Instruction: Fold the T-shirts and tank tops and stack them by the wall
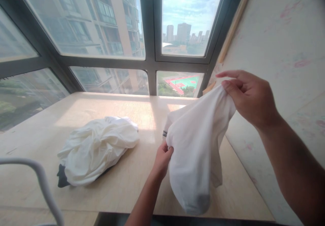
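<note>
I hold a white garment [195, 151] up above the light stone window ledge [122, 185]. My right hand [247, 95] pinches its upper edge near the right wall, thumb and fingers closed on the cloth with the index finger stretched out. Lower down, my left hand [164, 158] grips the garment's left edge near a small dark tag. The cloth hangs down in folds between the two hands, its bottom end greyish. A crumpled pile of white clothes [98, 148] with a dark piece under its left end lies on the ledge to the left.
Large dark-framed windows [149, 60] close off the back and left of the ledge. A pale painted wall [279, 43] rises on the right. A white curved tube [43, 182] stands at the lower left. The ledge's front edge runs along the bottom.
</note>
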`<move>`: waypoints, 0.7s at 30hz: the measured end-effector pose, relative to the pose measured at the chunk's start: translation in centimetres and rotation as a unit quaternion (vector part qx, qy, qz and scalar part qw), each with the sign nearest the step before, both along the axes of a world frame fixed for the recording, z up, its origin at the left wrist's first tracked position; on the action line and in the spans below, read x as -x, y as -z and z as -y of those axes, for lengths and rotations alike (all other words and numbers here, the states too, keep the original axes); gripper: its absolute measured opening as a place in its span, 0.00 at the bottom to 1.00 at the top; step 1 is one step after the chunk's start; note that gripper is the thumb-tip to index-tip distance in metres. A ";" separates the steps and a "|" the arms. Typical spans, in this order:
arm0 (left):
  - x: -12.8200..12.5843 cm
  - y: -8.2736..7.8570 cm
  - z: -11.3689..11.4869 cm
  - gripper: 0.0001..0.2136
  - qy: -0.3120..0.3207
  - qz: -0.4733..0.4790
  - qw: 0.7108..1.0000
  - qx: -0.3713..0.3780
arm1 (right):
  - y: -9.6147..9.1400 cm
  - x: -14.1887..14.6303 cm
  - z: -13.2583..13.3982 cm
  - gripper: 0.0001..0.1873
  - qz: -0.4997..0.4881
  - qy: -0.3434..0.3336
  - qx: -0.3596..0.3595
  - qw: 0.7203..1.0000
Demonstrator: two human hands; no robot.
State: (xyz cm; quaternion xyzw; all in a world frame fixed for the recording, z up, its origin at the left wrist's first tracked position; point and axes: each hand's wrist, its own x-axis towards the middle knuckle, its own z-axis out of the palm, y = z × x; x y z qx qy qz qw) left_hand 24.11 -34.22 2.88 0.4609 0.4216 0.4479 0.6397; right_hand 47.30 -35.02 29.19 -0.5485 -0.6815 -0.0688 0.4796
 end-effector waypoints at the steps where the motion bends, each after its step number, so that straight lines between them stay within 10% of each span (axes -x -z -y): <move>1: 0.7 0.2 0.1 0.20 0.008 -0.001 1.000 0.000 | -0.9 -0.5 0.1 0.13 -0.028 0.013 -0.035 0.999; 7: 5.4 1.7 -0.6 0.19 -0.012 -0.077 0.996 -0.033 | -1.8 1.1 -1.2 0.12 -0.099 0.031 -0.232 0.967; 15: 9.3 3.1 -0.3 0.21 -0.192 -0.231 0.950 -0.081 | 4.6 5.7 -3.0 0.15 -0.067 -0.114 0.039 0.990; 21: 5.8 0.0 2.4 0.44 -0.054 -0.239 0.946 -0.214 | 8.5 5.8 -1.5 0.18 -0.125 -0.319 0.242 0.908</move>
